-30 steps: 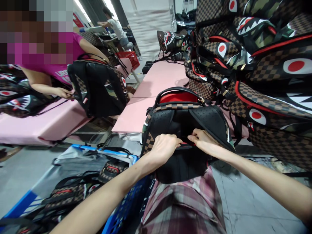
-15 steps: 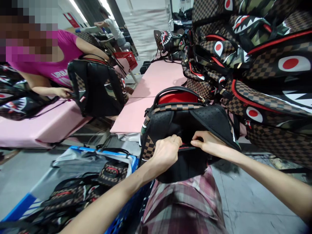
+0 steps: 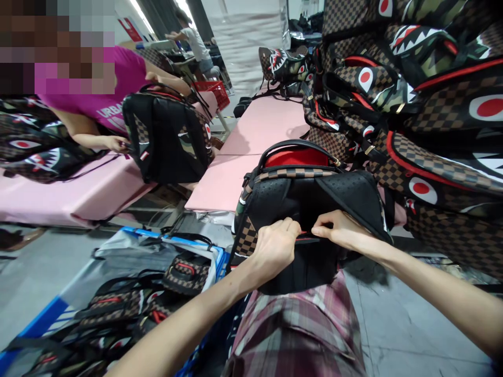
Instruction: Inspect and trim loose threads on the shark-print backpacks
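Observation:
A black backpack with brown checker trim and a red lining stands upright on my lap, its padded back panel facing me. My left hand is closed in a pinch on a red-edged seam low on that back panel. My right hand pinches the same seam just to the right, fingertips almost touching the left hand's. The backpack's black top handle arches above the open red interior.
A heap of shark-print checkered backpacks fills the right. A pink table lies ahead. A blue crate with more backpacks sits at lower left. A person in a pink shirt handles another backpack at left.
Both hands stay pinched on the seam; their fingertips have drawn slightly closer together. The view has shifted a little to the left.

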Demonstrator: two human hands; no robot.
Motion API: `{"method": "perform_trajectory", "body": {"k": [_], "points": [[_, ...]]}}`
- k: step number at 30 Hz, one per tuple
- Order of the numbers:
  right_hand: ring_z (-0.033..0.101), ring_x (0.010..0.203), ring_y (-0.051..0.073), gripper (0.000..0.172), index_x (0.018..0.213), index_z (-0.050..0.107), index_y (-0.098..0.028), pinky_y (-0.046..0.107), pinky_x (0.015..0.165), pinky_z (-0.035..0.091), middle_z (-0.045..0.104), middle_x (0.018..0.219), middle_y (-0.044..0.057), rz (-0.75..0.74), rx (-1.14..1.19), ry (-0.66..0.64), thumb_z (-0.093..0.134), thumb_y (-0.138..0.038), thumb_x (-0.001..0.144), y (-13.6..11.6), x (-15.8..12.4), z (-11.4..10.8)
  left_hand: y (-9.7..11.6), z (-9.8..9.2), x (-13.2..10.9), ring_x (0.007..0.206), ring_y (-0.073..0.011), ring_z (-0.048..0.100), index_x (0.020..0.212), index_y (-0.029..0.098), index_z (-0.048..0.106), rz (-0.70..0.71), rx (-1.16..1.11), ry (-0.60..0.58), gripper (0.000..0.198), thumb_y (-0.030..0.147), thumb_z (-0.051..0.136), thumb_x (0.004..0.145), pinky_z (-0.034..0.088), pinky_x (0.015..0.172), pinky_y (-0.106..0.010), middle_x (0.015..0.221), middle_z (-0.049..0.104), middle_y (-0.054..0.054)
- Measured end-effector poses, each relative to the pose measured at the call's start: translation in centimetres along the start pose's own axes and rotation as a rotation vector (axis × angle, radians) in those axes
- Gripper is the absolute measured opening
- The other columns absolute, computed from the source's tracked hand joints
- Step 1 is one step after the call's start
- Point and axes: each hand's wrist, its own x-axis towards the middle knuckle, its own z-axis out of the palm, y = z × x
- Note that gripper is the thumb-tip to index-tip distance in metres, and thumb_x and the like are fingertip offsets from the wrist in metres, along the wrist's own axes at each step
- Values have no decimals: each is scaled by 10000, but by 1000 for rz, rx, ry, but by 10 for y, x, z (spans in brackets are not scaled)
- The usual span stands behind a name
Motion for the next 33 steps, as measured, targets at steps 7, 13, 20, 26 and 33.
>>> {"method": "perform_trajectory", "body": {"k": [7, 13, 20, 26, 33], "points": [[523, 798, 162, 233, 912, 601, -207, 279, 713, 365, 604, 854, 3, -169, 238, 247, 530, -382, 776, 21, -8, -21, -18, 16, -14, 906, -155, 600, 831, 152, 577, 215, -195, 386, 181, 79, 414, 856, 490, 814, -290, 844, 648, -54], [440, 628, 98, 314, 874, 590, -186, 233, 577, 341, 500, 720, -19, -193, 746, 216, 588, -477, 756, 30, 25, -57, -46, 49, 56, 1269, -280, 369, 883, 170, 609, 281, 76, 142, 225, 80, 405, 849, 332, 1020, -505, 944, 647, -74], [294, 460, 53, 351, 840, 608, -178, 213, 435, 260, 430, 618, -51, -129, 908, 452, 676, -476, 668, 65, 53, -98, -103, 145, 152, 1343, -309, 231, 1322, 178, 404, 116, 90, -22, 481, 200, 487, 849, 322, 1031, -496, 1415, 361, -127], [546, 661, 153, 320, 933, 655, -178, 287, 628, 437, 620, 753, 20, 231, 427, 807, 630, -407, 711, 127, 44, -44, -124, 149, 164, 1329, -264, 284, 1320, 210, 415, 179, 90, -65, 465, 252, 473, 861, 324, 1038, -457, 1406, 394, -78], [593, 696, 158, 266, 1043, 633, -207, 283, 674, 456, 625, 753, 14, 78, 291, 513, 520, -299, 820, 104, 61, 33, -176, 98, 87, 1199, -346, 451, 1306, 145, 402, -365, 127, -23, 523, 345, 489, 831, 413, 917, -489, 1296, 493, -185]]}}
